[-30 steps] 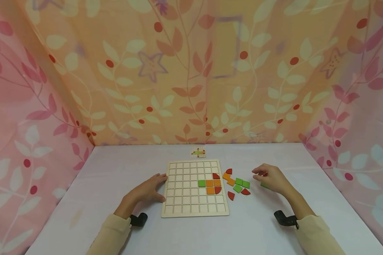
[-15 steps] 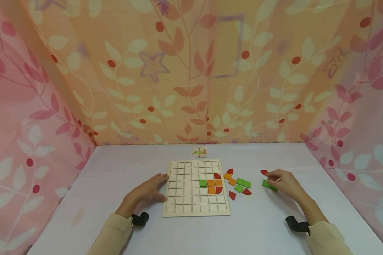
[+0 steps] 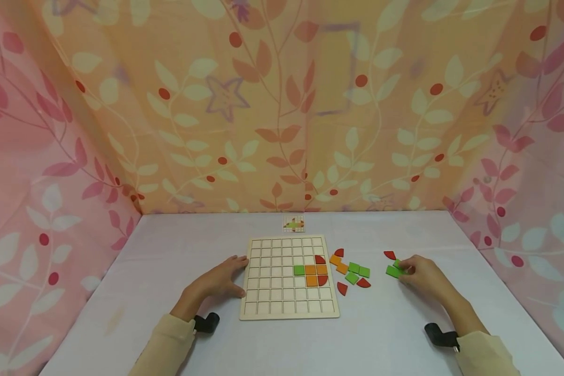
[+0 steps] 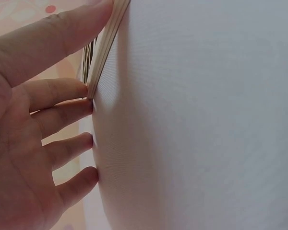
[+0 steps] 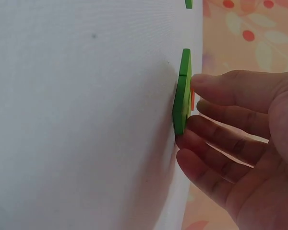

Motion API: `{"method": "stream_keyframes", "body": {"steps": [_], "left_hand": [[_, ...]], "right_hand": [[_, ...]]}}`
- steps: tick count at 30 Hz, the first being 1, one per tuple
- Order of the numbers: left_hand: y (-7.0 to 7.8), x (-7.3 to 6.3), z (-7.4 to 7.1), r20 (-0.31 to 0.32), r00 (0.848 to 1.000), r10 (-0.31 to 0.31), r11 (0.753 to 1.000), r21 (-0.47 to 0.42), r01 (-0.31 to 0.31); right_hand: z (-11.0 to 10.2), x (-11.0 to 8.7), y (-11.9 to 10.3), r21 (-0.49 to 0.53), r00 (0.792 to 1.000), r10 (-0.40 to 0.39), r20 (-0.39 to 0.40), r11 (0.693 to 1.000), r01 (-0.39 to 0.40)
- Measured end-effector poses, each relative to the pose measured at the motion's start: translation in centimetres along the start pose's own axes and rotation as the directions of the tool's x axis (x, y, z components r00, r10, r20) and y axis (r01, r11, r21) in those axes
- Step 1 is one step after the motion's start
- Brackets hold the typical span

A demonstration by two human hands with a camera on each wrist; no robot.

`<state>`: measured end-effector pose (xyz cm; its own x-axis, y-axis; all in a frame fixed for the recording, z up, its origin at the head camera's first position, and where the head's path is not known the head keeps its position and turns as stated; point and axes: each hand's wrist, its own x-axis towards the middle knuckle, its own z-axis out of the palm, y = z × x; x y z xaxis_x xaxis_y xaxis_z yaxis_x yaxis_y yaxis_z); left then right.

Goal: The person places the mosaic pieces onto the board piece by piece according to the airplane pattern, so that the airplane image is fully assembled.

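The left hand (image 3: 222, 278) rests on the left edge of the gridded wooden board (image 3: 268, 312), fingers spread, thumb near the front. In the left wrist view its thumb (image 4: 62, 36) and fingertips touch the board's rim (image 4: 105, 52). To the right of the loose pieces, the right hand (image 3: 423, 277) has its bent fingers at a green square tile (image 3: 397, 263), which it appears to pinch; fingers partly hide it. Another green tile (image 3: 393, 271) lies just in front. In the right wrist view, green tiles (image 5: 181, 103) lie by the thumb and fingertips.
On the board sit a green tile (image 3: 299, 270), several orange squares (image 3: 312, 280) and two red quarter-rounds (image 3: 322, 280). Loose green (image 3: 352, 278), orange (image 3: 342, 268) and red pieces (image 3: 363, 283) lie right of it. A pattern card (image 3: 293, 224) lies behind.
The right hand moved right and toward the person, uncovering a red quarter-round and green tiles. One green tile now sits farther back, at its fingertips. The left hand stays at the board.
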<state>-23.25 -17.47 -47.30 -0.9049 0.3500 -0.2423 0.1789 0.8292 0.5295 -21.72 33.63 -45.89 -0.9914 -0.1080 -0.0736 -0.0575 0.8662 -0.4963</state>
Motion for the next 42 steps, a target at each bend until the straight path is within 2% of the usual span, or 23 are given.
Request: {"method": "stream_keyframes", "body": {"steps": [8,30,42], "left_hand": [[-0.08,0.04,0.12,-0.001,1.0,0.008,1.0,-0.006,-0.008],[0.16,-0.09,0.02,-0.006,1.0,-0.002,1.0,-0.018,0.001],[0.08,0.04,0.0,-0.003,1.0,0.003,1.0,-0.016,-0.003]], "right_hand": [[0.06,-0.04,-0.05,-0.028,0.998,0.058,0.018,0.998,-0.057],[0.44,-0.19,0.19,-0.104,1.0,0.009,0.001,0.995,-0.009],[0.26,-0.52,0.19,-0.062,1.0,0.0,-0.02,0.998,-0.002]]}}
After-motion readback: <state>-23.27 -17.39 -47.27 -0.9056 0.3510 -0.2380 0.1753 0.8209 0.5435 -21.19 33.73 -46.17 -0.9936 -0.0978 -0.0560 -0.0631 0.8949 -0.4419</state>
